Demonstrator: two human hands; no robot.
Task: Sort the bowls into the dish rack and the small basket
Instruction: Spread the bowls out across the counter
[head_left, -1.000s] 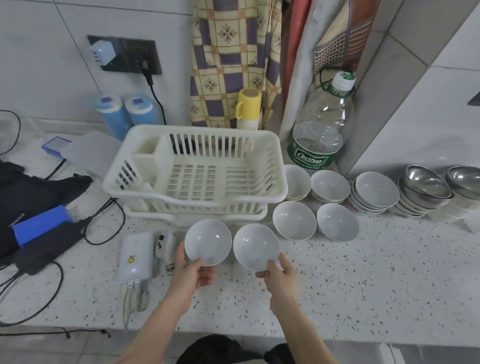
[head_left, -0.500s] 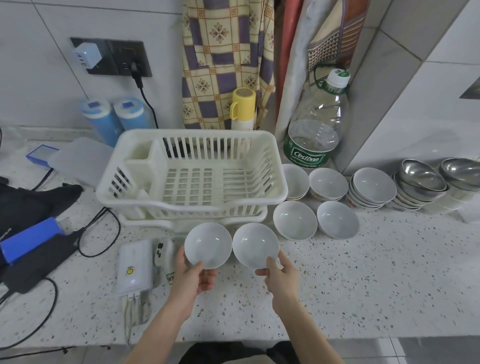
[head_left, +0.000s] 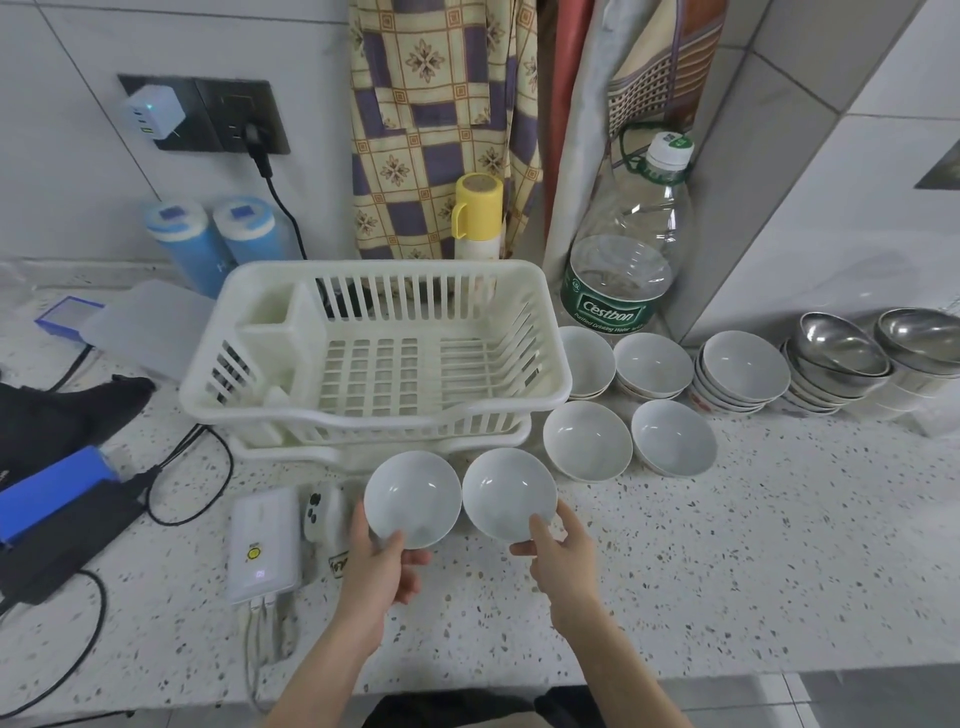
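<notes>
The left hand (head_left: 382, 564) reaches forward and pinches the near rim of a white bowl (head_left: 412, 498), thumb on top. Just right of it, the right hand (head_left: 560, 551) pinches a second white bowl (head_left: 508, 492) the same way. Both bowls hang just in front of the dish rack (head_left: 374, 353).

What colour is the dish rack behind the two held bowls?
Cream white, an off-white plastic; the dish rack shows clearly in the head view.

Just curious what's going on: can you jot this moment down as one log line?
left hand: holds white bowl | right hand: holds second white bowl | dish rack: no bowls yet
</notes>
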